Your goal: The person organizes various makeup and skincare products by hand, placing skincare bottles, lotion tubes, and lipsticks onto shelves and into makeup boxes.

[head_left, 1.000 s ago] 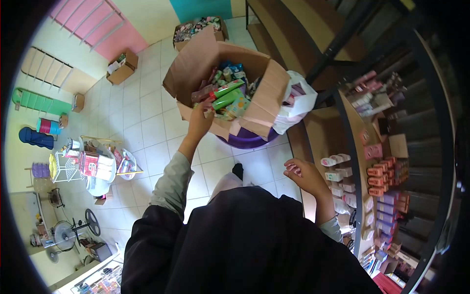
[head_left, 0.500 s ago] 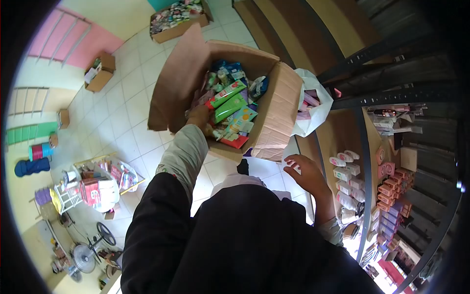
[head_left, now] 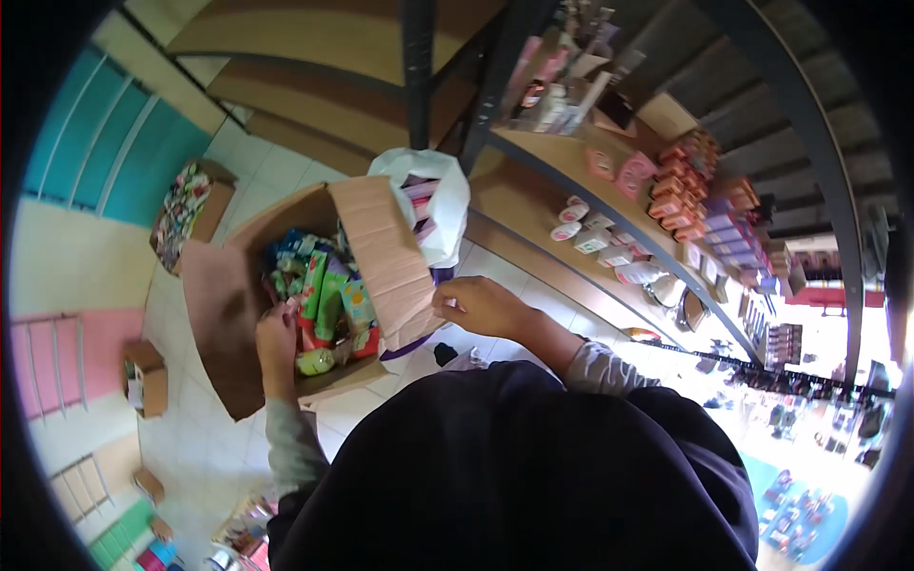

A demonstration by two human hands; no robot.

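**Both hands at the open cardboard box**

Stands over the open cardboard box (head_left: 214, 305) on the tiled floor. Reaches the left hand (head_left: 276, 338) into the box at its near side, with the fingers bent down among the packed goods. Rests that hand just beside the green tubes (head_left: 328, 295) and just above a pale green round pack (head_left: 315, 362). Cannot tell whether anything is gripped, because the goods hide the fingertips.

Sets the right hand (head_left: 481, 306) at the outer edge of the box's right flap (head_left: 386, 252), fingers curled and tips against the cardboard. Cannot tell whether the flap is pinched or only touched.

Around the box:
- Behind the right flap and touching it: a white plastic bag (head_left: 440, 205) with pink packs inside.
- Under the box's right side: a sliver of a purple rim (head_left: 409, 345).
- To the right of the box: a wooden shelf (head_left: 533, 186) carrying white jars (head_left: 592, 233) and orange cartons (head_left: 681, 181).
- Beyond the box's far side, well apart: a second box (head_left: 217, 202) full of small goods.
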